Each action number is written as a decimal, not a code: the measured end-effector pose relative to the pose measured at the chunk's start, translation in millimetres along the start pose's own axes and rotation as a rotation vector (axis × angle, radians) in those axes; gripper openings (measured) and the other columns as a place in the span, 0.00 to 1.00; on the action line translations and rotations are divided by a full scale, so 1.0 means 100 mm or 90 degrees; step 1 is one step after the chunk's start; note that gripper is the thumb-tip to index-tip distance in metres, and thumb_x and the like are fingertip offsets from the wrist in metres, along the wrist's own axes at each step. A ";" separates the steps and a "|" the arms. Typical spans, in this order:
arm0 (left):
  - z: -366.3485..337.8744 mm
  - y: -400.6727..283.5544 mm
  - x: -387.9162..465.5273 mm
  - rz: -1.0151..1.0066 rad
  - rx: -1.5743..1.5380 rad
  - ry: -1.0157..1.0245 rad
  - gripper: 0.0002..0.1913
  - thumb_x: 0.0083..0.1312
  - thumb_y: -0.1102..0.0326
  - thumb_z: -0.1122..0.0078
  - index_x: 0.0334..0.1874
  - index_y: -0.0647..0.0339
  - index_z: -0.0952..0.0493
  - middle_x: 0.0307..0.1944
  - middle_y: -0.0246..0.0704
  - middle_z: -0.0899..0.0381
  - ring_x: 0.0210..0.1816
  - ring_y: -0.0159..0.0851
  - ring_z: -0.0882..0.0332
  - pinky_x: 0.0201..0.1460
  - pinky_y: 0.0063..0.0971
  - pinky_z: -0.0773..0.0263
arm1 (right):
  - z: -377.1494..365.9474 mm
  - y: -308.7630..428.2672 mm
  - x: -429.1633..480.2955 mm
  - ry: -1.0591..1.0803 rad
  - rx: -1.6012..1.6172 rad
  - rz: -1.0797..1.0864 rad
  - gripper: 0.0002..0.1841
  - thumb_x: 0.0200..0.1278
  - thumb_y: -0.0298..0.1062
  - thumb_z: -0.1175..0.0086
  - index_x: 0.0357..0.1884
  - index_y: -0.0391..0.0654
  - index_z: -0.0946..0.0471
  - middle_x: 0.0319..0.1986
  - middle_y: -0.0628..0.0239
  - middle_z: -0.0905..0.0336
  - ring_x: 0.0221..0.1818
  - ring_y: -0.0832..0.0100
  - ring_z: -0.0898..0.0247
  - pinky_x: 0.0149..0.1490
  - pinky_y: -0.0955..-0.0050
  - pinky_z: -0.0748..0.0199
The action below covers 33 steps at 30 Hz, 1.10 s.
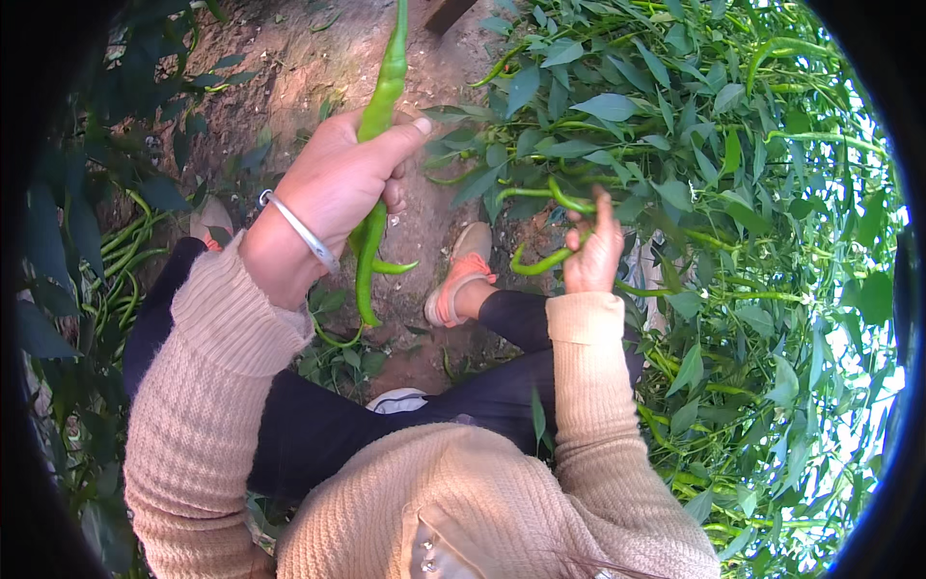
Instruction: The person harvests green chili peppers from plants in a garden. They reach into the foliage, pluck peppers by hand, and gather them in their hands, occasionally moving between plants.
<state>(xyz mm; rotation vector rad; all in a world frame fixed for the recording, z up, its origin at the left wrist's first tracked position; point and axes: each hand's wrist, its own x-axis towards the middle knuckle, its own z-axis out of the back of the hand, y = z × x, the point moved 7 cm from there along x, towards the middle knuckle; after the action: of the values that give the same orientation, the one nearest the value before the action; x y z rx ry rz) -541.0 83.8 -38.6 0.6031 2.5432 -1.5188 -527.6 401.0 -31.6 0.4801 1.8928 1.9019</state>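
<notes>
My left hand (336, 177), with a metal bangle on its wrist, is closed around several long green chili peppers (372, 260). One of them points up past my thumb, and others hang below the fist with curled tips. At the right, beside the pepper plants (622, 108), my right hand (595, 250) has its fingers around a few curved green peppers (541, 265). Leaves and blur hide part of those fingers, so whether these peppers are still on a stem I cannot tell.
Bare reddish soil (289, 58) runs between the plant rows. Dense plants with more peppers fill the right side. At the left are shaded leaves and a bunch of peppers (126, 253). My shoe (466, 271) is on the soil; a dark post-like object (447, 13) stands at the top.
</notes>
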 end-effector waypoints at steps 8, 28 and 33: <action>-0.03 -0.01 -0.02 0.007 -0.013 0.004 0.09 0.65 0.63 0.44 0.34 0.58 0.33 0.19 0.22 0.37 0.19 0.22 0.39 0.24 0.17 0.39 | 0.56 -0.05 0.08 -0.081 0.095 -0.132 0.14 0.65 0.44 0.51 0.45 0.44 0.27 0.23 0.71 0.33 0.21 0.79 0.40 0.18 0.81 0.49; -0.04 0.05 -0.02 0.037 0.010 -0.004 0.09 0.65 0.62 0.44 0.35 0.58 0.32 0.20 0.22 0.37 0.18 0.22 0.39 0.24 0.18 0.38 | -0.22 -0.31 0.15 -0.042 -0.229 -0.110 0.15 0.59 0.44 0.49 0.22 0.43 0.27 0.18 0.66 0.30 0.21 0.74 0.36 0.24 0.72 0.40; -0.04 -0.03 -0.06 0.007 -0.007 0.005 0.09 0.65 0.62 0.45 0.35 0.58 0.32 0.20 0.22 0.37 0.19 0.22 0.39 0.24 0.18 0.38 | 0.11 0.05 1.08 -0.306 0.035 0.076 0.08 0.62 0.28 0.53 0.39 0.33 0.28 0.34 0.57 0.26 0.28 0.65 0.29 0.33 0.66 0.26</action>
<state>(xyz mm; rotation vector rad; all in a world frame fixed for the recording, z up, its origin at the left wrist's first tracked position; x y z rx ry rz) -536.1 84.6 -32.6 0.6223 2.5485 -1.5001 -614.2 466.5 -31.0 0.9872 1.6265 1.6169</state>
